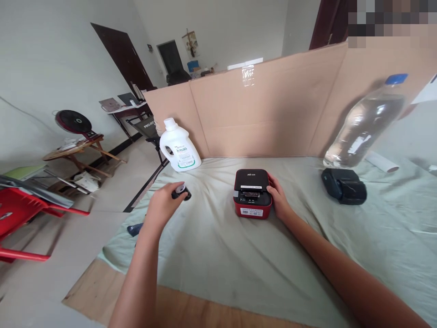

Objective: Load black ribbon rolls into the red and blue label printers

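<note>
Red-and-black box (253, 211): on green cloth (205, 264), right hand (279, 199) touching its right side; whether gripping, cannot tell. Black cylinder (185, 196): pinched in left hand (161, 206), near white jug (182, 148).

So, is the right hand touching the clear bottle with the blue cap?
No, the right hand rests against the side of the red-and-black device.

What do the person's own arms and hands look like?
The left hand and right hand wear no gloves. The left forearm and right forearm are bare, tapering to the wrist; no sleeve, watch, bracelet or cable shows.
</note>
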`<state>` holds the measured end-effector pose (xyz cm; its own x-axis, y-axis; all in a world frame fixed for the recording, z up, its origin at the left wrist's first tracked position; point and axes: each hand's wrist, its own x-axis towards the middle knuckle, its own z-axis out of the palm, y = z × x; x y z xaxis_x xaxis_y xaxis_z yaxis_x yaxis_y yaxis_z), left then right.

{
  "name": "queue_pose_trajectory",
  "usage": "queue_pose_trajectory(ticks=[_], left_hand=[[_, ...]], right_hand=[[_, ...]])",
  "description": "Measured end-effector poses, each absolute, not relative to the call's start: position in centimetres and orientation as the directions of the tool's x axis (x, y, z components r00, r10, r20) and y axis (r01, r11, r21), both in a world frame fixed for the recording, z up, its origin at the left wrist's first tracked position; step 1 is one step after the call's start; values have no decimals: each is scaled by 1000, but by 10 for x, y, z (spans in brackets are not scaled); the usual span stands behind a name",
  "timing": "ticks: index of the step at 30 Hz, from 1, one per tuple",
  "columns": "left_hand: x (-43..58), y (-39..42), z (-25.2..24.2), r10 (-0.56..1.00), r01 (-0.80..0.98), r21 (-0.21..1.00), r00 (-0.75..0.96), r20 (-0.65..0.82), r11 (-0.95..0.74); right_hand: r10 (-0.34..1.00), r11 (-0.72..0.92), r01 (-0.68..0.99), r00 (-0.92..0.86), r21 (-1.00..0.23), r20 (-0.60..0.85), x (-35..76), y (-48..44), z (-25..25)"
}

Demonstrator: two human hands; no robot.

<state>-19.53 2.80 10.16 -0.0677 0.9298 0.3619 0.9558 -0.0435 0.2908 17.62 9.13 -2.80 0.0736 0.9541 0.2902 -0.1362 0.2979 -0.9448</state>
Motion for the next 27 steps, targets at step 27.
queue_pose_trajectory(ticks=[27], left_hand=[[-217,-31,12,870,947,56,-314,380,317]], right_hand=[[959,284,-177,51,-942,279,178,90,-26]])
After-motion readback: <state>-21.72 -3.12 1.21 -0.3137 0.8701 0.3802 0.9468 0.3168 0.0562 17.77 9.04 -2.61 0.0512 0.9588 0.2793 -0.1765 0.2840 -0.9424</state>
